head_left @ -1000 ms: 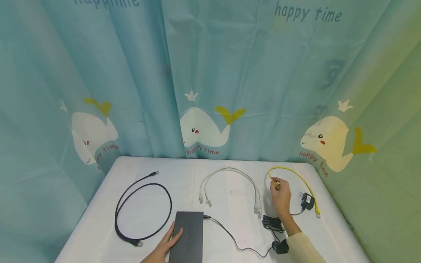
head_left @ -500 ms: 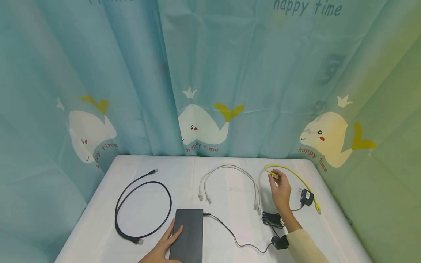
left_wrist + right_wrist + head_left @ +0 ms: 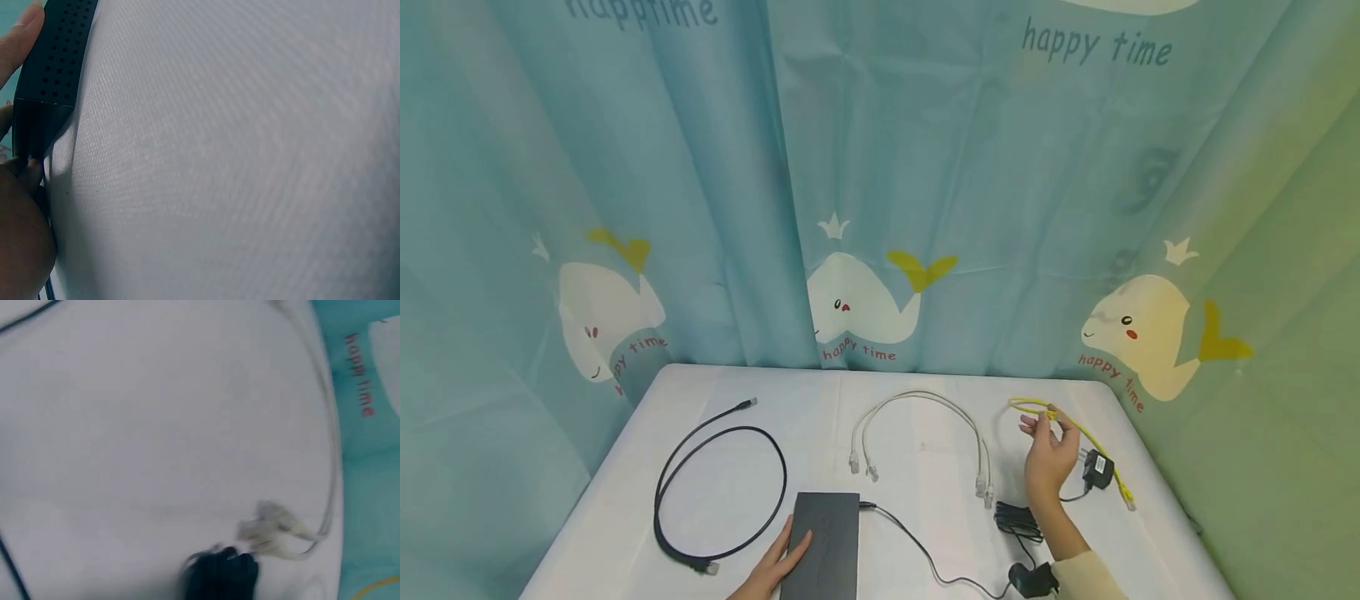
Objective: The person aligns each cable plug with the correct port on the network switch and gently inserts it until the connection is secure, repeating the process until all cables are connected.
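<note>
My left hand [image 3: 767, 571] holds a dark grey network switch [image 3: 823, 546] by its left edge, thumb and fingers around the side. In the left wrist view, vent holes dot the side of the network switch [image 3: 62, 59], with fingers at its edge and corner. At the back right, my right hand [image 3: 1049, 468] pinches a yellow network cable [image 3: 1124, 490] near one plug. That end bends back in a narrow loop; the other plug lies farther right on the white cloth. The right hand is outside the right wrist view, which is blurred.
Pale network cables [image 3: 917, 393] arch across the back middle. A black network cable [image 3: 782, 467] lies coiled at left. A thin power lead [image 3: 917, 546] runs from the switch to a black adapter [image 3: 1033, 581]. Another plug adapter [image 3: 1098, 469] and a bundled black cord [image 3: 1017, 521] lie near the right arm.
My right hand has moved back and then right with the yellow cable's end, drawing its loop narrower. The left hand stays on the network switch.
</note>
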### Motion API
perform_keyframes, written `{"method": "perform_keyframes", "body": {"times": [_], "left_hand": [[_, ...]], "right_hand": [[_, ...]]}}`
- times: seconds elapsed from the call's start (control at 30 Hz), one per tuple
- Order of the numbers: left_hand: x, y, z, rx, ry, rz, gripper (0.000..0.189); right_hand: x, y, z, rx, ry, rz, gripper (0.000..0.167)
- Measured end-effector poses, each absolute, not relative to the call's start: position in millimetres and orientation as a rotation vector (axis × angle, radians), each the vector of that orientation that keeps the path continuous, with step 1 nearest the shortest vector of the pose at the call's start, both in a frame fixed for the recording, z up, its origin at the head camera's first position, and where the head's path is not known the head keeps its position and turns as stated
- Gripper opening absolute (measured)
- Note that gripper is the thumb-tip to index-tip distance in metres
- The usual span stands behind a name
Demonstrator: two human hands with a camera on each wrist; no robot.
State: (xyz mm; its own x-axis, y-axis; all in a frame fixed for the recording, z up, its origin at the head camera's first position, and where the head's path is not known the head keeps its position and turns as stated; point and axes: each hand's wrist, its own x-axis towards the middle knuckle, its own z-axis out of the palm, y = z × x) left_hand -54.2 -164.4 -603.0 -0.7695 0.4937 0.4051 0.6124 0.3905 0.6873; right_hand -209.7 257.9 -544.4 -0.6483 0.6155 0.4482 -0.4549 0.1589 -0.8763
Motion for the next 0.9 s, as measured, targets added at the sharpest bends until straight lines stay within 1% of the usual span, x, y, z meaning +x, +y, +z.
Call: {"method": "perform_keyframes", "body": {"times": [0.13,0.3,0.37,0.47,0.63,0.77,0.9], "left_hand": [[-54.5,-164.2,-604.7,-1.003,-2.508,-1.369,0.073],[-54.0,-163.2,-605.6,-0.995,-2.488,-1.361,0.071],[-54.1,-163.0,-605.3,-0.991,-2.483,-1.338,0.071],[-54.3,-162.6,-604.8,-0.992,-2.487,-1.276,0.073],[-54.3,-162.3,-605.1,-1.013,-2.498,-1.236,0.077],[-54.1,-163.7,-602.9,-1.041,-2.502,-1.250,0.080],[-54.5,-165.5,-598.3,-1.058,-2.499,-1.275,0.082]], "right_hand": [[-198.5,250.1,-514.4,-0.203,-1.492,1.651,0.029],[-193.0,255.0,-507.9,-0.138,-1.450,1.626,0.024],[-193.0,258.4,-503.7,-0.111,-1.354,1.686,0.022],[-192.6,265.4,-490.4,-0.167,-1.132,1.799,0.020],[-191.6,285.1,-467.0,-0.327,-0.761,1.937,0.028],[-186.1,299.4,-452.3,-0.409,-0.677,1.992,0.026],[-177.8,307.6,-438.6,-0.426,-0.631,2.007,0.026]]}}
